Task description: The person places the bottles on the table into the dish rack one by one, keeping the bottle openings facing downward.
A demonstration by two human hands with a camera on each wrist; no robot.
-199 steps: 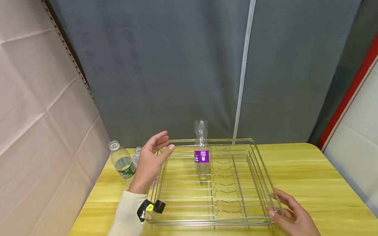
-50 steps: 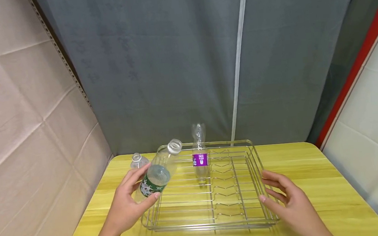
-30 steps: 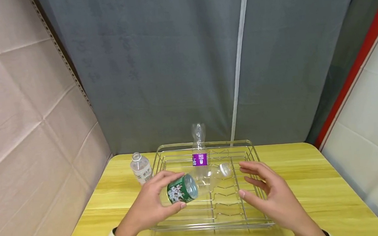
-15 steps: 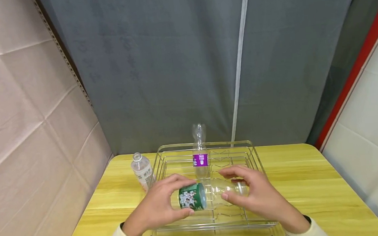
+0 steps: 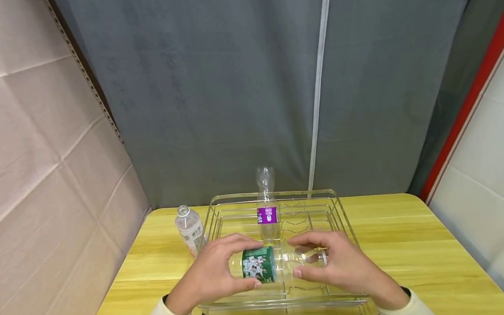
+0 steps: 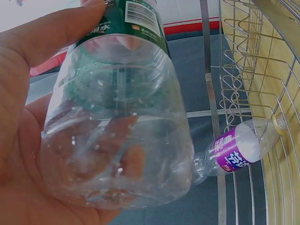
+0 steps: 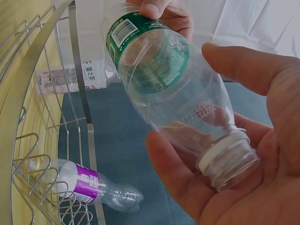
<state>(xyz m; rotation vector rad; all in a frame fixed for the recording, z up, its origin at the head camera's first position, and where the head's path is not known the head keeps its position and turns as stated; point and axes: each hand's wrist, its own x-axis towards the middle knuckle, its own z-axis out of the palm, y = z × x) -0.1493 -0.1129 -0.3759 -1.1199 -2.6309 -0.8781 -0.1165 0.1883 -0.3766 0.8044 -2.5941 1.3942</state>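
Over the wire rack (image 5: 287, 302), a clear plastic bottle (image 5: 259, 266) with a green label lies nearly level, its open neck to the right. My left hand (image 5: 219, 270) grips it round the label and base end. My right hand (image 5: 333, 260) curls its fingers and thumb round the shoulder and neck end (image 7: 229, 157); how firmly is unclear. Further back, a purple-labelled bottle (image 5: 267, 215) stands upside down in the rack, its neck among the wires, as the left wrist view shows too. Left of the rack stands a white-labelled bottle (image 5: 191, 230).
The rack rests on a yellow wood-grain table (image 5: 422, 257). A grey curtain (image 5: 228, 89) hangs behind the table. Pale cloth walls stand left (image 5: 41, 161) and right (image 5: 496, 176), the right one edged in red.
My left hand has brought the green-labelled bottle from the left side to over the rack and turned it level. My right hand has left the rack's right side and come round the bottle's neck end.
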